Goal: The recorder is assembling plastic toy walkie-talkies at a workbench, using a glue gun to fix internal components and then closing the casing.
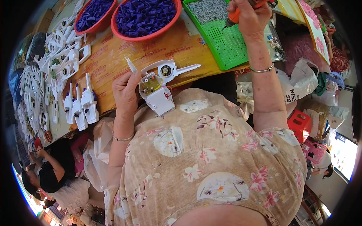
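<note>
My left hand (127,87) is closed, thumb and fingers pinching the edge of a white plastic toy housing (162,101). A board, thin red and yellow wires and a round black speaker-like part (165,71) show in its open side. Its lower end lies against my shirt, and a long narrow arm points right over the table edge. At the upper right, my right hand (253,20) grips an orange-red power screwdriver (234,16), its dark bit pointing down and left. The bit is above a green tray (234,47) with a perforated floor and a heap of small silvery screws (209,9).
Two red basins (145,38) of purple plastic pieces stand at the back. Many white housings (62,56) are piled at the left, with several white-and-purple assembled pieces (89,100) nearer. A white bag (301,81) hangs at right. Another person (56,169) sits at lower left.
</note>
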`<state>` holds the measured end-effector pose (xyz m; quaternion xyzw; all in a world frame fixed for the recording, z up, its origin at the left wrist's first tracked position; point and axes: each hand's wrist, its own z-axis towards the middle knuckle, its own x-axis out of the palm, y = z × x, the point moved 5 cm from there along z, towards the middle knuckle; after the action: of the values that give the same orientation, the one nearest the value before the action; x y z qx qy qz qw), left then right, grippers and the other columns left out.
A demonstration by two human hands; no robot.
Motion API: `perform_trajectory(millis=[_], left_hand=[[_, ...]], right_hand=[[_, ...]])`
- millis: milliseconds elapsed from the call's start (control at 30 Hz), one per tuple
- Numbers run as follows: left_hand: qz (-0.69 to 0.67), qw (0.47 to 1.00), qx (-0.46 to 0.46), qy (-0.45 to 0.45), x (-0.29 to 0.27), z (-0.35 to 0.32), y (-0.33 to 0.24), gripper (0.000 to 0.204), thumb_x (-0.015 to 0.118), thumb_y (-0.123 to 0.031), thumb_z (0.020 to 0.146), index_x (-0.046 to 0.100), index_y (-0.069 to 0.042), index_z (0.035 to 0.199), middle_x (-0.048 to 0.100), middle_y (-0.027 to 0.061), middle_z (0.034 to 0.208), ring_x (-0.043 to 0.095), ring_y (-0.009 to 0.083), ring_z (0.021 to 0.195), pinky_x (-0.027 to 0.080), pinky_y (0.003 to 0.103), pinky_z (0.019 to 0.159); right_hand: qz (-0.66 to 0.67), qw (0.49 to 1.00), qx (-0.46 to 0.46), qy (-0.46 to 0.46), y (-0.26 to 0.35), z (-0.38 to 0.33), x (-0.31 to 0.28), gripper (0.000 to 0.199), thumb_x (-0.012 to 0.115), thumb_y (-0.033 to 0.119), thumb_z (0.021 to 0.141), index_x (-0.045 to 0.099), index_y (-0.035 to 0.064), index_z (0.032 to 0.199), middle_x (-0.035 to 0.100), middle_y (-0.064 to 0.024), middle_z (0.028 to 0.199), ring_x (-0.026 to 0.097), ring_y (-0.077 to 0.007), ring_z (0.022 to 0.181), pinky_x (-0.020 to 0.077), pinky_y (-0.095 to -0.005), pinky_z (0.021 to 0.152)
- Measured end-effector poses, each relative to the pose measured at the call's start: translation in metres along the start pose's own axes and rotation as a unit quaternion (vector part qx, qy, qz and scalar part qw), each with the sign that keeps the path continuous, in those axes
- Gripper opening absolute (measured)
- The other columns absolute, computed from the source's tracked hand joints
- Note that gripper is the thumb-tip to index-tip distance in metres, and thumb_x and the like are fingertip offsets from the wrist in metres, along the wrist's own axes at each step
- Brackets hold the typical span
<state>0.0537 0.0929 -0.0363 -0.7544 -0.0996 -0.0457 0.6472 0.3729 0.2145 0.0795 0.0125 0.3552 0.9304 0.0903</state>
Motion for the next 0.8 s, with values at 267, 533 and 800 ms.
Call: perform_trajectory(millis=[267,533,800], left_hand=[[0.004,1.000,-0.001,-0.005,0.000,0.002,0.002,0.022,0.063,-0.018,0.088,0.069,0.003,0.084,0.062,-0.0008,0.072,0.050,0.0040,0.062,0.038,0.019,0.057],[0.027,1.000,-0.003,-0.007,-0.003,0.004,0.002,0.023,0.064,-0.019,0.088,0.069,0.003,0.084,0.059,-0.0027,0.069,0.046,0.0027,0.059,0.034,0.019,0.052],[0.041,0.999,-0.025,0.002,-0.001,0.001,-0.001,0.024,0.061,-0.019,0.088,0.069,0.003,0.082,0.057,-0.0032,0.067,0.046,0.0027,0.061,0.034,0.019,0.054]], right_hand=[[-0.009,0.993,0.116,-0.034,0.010,0.001,0.009,0.018,0.067,0.010,0.081,0.059,0.0044,0.067,0.057,-0.0004,0.056,0.054,-0.0082,0.048,0.0421,-0.0215,0.045],[0.063,0.984,0.154,-0.059,-0.005,0.002,0.009,0.016,0.069,0.009,0.081,0.054,0.0065,0.074,0.056,-0.0007,0.061,0.053,-0.0081,0.050,0.0413,-0.0215,0.046],[0.282,0.950,0.130,-0.031,0.014,0.007,0.016,0.016,0.068,0.011,0.083,0.055,0.0034,0.086,0.057,-0.0047,0.068,0.055,-0.0130,0.053,0.0432,-0.0251,0.049]])
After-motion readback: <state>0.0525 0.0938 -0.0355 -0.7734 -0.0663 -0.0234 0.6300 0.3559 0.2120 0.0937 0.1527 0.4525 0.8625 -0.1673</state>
